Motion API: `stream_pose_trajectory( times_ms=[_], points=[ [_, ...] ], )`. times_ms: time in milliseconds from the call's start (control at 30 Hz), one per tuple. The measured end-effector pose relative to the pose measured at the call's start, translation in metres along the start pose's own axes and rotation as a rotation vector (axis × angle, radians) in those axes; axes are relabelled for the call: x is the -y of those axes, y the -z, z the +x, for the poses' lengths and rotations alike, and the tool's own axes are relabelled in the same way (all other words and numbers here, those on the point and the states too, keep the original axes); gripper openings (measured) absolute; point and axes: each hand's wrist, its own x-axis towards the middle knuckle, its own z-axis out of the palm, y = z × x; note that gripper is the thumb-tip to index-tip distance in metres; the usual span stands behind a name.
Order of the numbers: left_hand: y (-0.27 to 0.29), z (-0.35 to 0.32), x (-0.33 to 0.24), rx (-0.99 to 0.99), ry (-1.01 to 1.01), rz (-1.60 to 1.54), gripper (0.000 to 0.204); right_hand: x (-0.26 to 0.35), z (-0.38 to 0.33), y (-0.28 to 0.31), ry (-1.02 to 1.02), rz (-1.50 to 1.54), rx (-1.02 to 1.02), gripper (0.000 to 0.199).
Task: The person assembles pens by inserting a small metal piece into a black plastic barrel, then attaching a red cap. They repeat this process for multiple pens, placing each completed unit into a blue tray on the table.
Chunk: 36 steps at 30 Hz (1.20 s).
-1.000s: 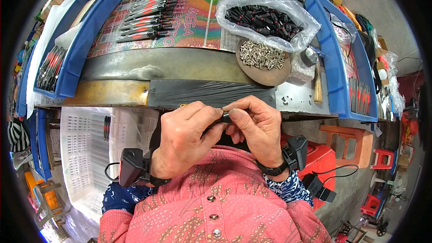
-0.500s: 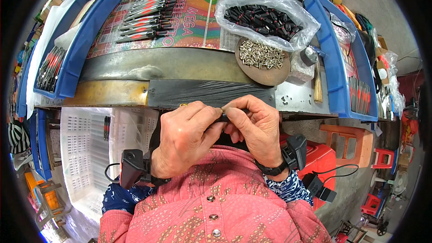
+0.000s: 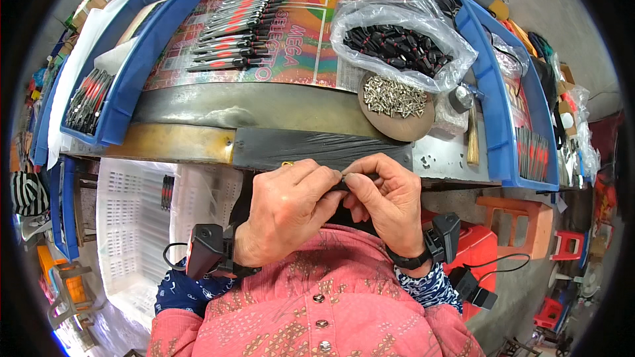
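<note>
Just below the round dish of screws (image 3: pixel 395 96) — well short of the finished rows above it — the left hand (image 3: pixel 286 215) and right hand (image 3: pixel 390 201) pinch one small dark piece (image 3: pixel 342 182) between fingertips, its assembly seemingly unfinished.

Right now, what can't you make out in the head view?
- Small dark part pinched between left hand and right hand: fingers cover most of it; shape unclear.
- Dark pieces in the clear plastic bag: too small, behind glare.
- White crate contents: cut by the table edge and forearm.
</note>
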Motion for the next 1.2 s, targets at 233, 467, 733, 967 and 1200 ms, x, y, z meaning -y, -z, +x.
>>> stream_pose_trajectory(
  times_ms=[233, 467, 733, 967, 1200],
  points=[
    [-0.001, 0.002, 0.001, -0.034, -0.032, -0.017, 0.021, -0.001, 0.001, -0.002, -0.013, 0.033, -0.018, 0.009],
    [0.025, 0.017, 0.011, -0.013, -0.048, 0.071, 0.02, 0.012, 0.002, 0.006, 0.02, 0.036, -0.104, 0.02],
    [0.066, 0.049, 0.058, -0.06, 0.131, 0.245, 0.021, 0.016, 0.011, 0.018, 0.144, -0.113, -0.125, 0.012],
    [0.094, 0.085, 0.118, -0.088, 0.097, 0.42, 0.022, 0.005, 0.019, 0.018, 0.185, -0.179, -0.118, 0.009],
    [0.097, 0.105, 0.147, -0.055, 0.039, 0.475, 0.024, 0.002, 0.018, 0.019, 0.229, -0.282, -0.122, 0.01]
  ],
)
